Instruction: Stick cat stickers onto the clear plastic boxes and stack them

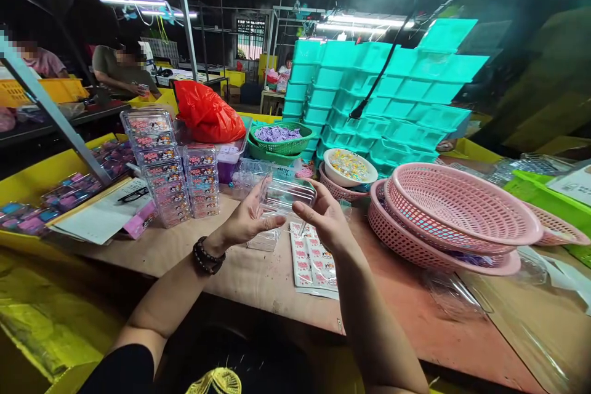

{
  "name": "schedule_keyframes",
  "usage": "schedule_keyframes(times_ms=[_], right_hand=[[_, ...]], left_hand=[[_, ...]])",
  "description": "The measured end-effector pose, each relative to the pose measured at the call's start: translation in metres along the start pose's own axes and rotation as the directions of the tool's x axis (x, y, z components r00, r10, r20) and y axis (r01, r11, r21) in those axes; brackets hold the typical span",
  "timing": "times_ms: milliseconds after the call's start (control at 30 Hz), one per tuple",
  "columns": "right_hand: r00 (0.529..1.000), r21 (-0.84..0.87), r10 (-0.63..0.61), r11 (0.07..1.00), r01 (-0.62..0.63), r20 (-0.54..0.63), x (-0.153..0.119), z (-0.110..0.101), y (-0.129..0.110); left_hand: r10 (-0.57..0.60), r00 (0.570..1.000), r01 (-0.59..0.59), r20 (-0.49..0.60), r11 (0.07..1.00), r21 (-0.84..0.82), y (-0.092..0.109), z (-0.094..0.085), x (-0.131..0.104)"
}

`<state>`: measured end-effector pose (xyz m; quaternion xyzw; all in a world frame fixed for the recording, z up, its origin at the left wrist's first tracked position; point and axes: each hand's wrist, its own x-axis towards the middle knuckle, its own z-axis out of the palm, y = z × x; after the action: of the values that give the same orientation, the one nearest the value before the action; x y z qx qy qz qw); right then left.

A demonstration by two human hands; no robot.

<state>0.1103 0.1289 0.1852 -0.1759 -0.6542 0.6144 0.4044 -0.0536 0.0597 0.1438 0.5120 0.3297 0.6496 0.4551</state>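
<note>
Between my two hands, above the table, is a clear plastic box [282,196]. My left hand [249,217] grips its left end, with the thumb pointing right. On the opposite end, my right hand [323,212] has its fingers behind the box and its thumb at the front. Below my right hand lies a sheet of printed stickers [310,258], partly covered by that hand and wrist. Another clear plastic piece [264,240] rests on the table under the held box. To the left stand two stacks of clear boxes with printed labels, a taller stack [161,166] and a shorter stack [201,181].
Pink baskets [457,209] are stacked at right. Behind my hands are a white bowl [349,178] of small coloured pieces, a green basket [281,146] with purple pieces and a red bag [207,114]. Turquoise bins [369,86] rise behind. Glasses [133,195] lie on papers at left. People sit farther back.
</note>
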Motion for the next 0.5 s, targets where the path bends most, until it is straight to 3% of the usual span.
schedule_keyframes(times_ms=[267, 500], right_hand=[[0.999, -0.018, -0.014, 1.0, 0.015, 0.036, -0.001, -0.008, 0.002], [0.996, -0.049, 0.024, 0.999, -0.02, 0.085, 0.0, -0.006, -0.002]], left_hand=[[-0.005, 0.999, 0.007, 0.048, 0.998, -0.055, -0.003, 0.0, -0.001], [-0.031, 0.999, 0.031, -0.009, 0.998, -0.047, -0.011, -0.007, -0.005]])
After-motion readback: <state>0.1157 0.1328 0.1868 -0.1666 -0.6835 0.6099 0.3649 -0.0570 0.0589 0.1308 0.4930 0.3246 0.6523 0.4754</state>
